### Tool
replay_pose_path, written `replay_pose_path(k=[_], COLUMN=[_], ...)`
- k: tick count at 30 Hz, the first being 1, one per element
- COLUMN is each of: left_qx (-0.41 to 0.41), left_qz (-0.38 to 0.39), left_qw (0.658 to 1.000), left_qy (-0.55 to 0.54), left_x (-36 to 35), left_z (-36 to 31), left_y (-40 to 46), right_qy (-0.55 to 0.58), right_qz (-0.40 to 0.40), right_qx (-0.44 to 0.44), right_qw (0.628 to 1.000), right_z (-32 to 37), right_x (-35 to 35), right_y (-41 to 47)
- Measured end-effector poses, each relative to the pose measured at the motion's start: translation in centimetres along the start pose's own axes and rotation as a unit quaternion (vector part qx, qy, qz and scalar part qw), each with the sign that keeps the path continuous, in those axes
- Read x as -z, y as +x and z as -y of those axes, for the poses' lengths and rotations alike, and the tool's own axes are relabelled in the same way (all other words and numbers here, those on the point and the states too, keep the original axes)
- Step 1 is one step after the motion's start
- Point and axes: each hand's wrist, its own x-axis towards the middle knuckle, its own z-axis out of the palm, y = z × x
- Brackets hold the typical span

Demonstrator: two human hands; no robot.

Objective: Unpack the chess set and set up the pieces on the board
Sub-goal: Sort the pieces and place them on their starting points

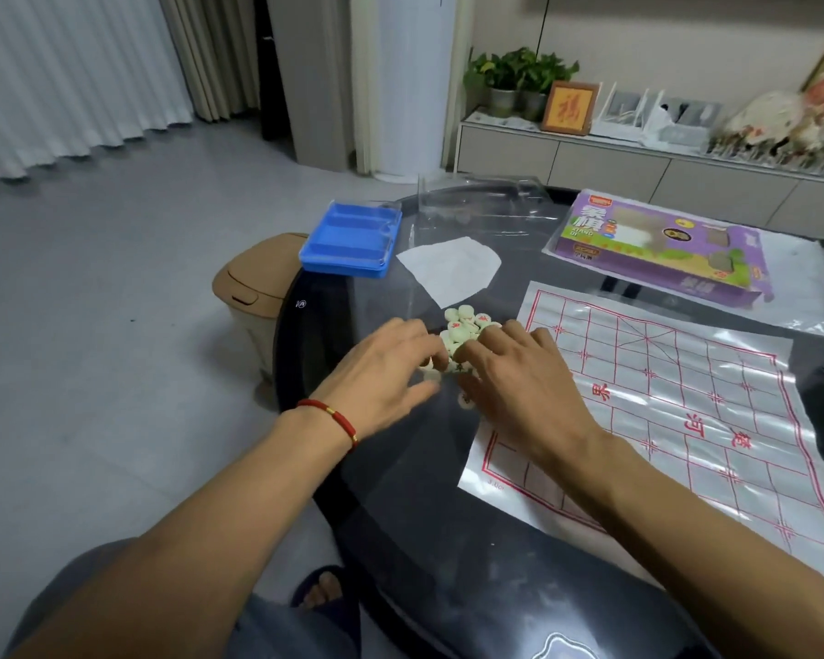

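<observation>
hands: both lay over the heap of pieces at the table's left part, palms down.
left hand: fingers spread and fairly straight, tips reaching into the near-left side of the heap; whether a tip pinched a piece could not be told.
right hand: fingers bent down over the heap's right side, seeming to rake or cover pieces; a real grip could not be made out.
pieces: pale round discs with red or dark marks, piled between the two hands, some hidden under the fingers; one stray disc lay just nearer the person, apart from the heap.
board: a thin printed sheet with red lines, spread flat to the right of the heap, its near-left edge under the right wrist; no piece stood on it.
key relation: the heap lay just off the board's left edge, so pieces had to travel rightward; the right hand was nearer the board.
long axis: the board ran away from the person, slanting to the right.
farther out: a blue tray, a clear lid, a white paper and a purple box lay beyond.
</observation>
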Motion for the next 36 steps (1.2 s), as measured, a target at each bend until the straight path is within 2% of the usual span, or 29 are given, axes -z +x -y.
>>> replay_pose_path(k=[6,11,14,16,18,22,30,34,36], left_qx=[-0.015,-0.002,0.081,0.145,0.169,0.171,0.163,0.153,0.162], left_qz=[0.002,-0.003,-0.032,-0.024,-0.002,0.018,0.037,0.069,0.086], left_qw=[1.000,1.000,0.996,0.986,0.981,0.982,0.985,0.984,0.978], left_qy=[0.001,0.023,-0.029,-0.078,-0.097,-0.079,-0.039,-0.058,-0.095], left_x=[0.1,0.7,1.2,1.7,2.1,2.0,2.4,2.4,2.7], left_z=[0.9,1.5,2.3,3.1,3.7,3.2,1.3,-1.1,-1.1], left_y=[-1.3,-3.3,-3.9,-3.8,-3.7,-3.4,-4.3,-5.8,-5.8], right_qy=[-0.002,0.025,0.057,0.074,0.113,0.191,0.217,0.242,0.251], right_qz=[-0.007,0.031,0.047,0.045,0.040,0.058,0.046,0.087,0.080], right_qx=[-0.014,-0.020,-0.027,-0.017,-0.006,-0.032,-0.033,0.005,-0.012], right_qw=[1.000,0.999,0.997,0.996,0.993,0.979,0.975,0.966,0.965], right_z=[1.9,3.6,4.3,4.5,4.8,5.2,5.1,4.6,3.5], right_x=[0.2,0.9,1.2,0.9,0.5,0.9,1.2,1.9,1.9], right_y=[-1.3,-1.3,-1.5,-1.5,-1.1,0.3,-1.3,-1.9,-1.5])
